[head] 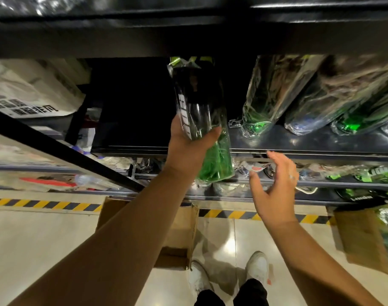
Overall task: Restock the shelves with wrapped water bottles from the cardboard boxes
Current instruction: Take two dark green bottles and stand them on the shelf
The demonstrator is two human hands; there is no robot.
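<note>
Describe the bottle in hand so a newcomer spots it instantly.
Start at the dark shelf across the middle. Left of the wrapped bottles lying there, the left hand grips one bottle. Only it is in hand, black above, green below, white lettering.

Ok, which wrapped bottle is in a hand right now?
The black-and-green bottle gripped by the left hand; the other wrapped bottles sit on the shelf to its right, untouched.
</note>
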